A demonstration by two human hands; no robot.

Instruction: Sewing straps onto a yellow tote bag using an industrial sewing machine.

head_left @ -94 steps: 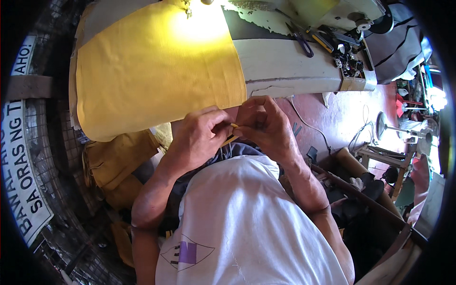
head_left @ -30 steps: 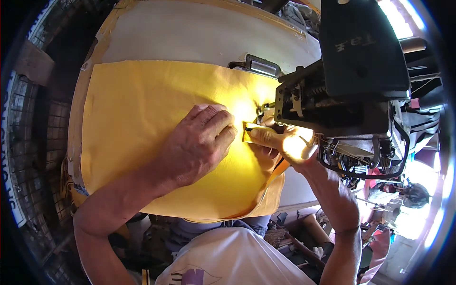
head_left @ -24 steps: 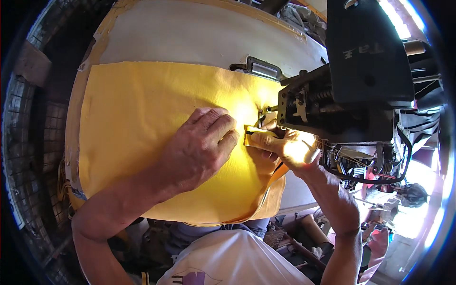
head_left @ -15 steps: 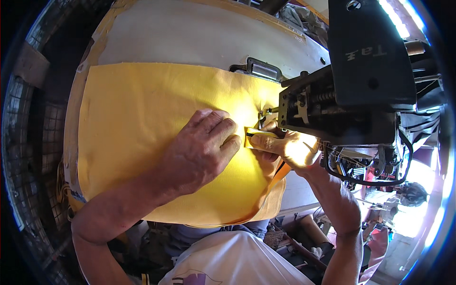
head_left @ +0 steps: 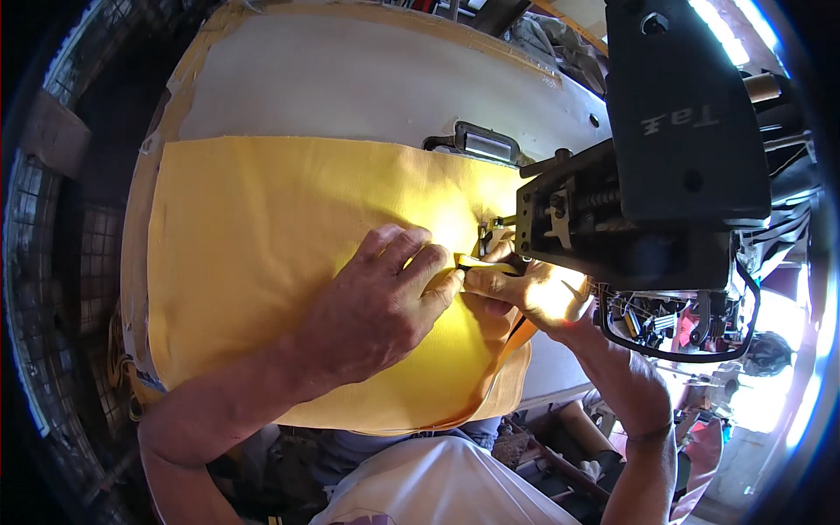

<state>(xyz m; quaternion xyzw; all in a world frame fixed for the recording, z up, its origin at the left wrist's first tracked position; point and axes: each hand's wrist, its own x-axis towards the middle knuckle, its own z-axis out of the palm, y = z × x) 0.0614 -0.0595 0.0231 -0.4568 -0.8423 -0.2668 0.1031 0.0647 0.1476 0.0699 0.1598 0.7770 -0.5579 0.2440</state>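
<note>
A large yellow fabric panel (head_left: 254, 227) lies flat on the sewing table, its right part under the head of a sewing machine (head_left: 577, 201). Close to the needle area, my right hand (head_left: 547, 293) pinches a short yellow strap (head_left: 481, 263) with a black stripe between thumb and fingers. My left hand (head_left: 385, 297) rests over the panel, its thumb and fingertip closed at the strap's left end. A longer orange-yellow strip (head_left: 518, 337) hangs down below my right hand along the panel's right side. My right fingertips are partly hidden behind the strap and the machine.
The grey tabletop (head_left: 350, 83) has tan tape along its edge. A dark-framed plate (head_left: 486, 143) sits behind the panel. A bent black cable (head_left: 700, 357) loops below the machine head at right. Wire mesh (head_left: 96, 254) stands at left.
My left hand has shifted right, bringing its thumb and fingertip onto the strap's end. The view has tilted slightly, so panel and table sit lower. My right hand keeps its pinch.
</note>
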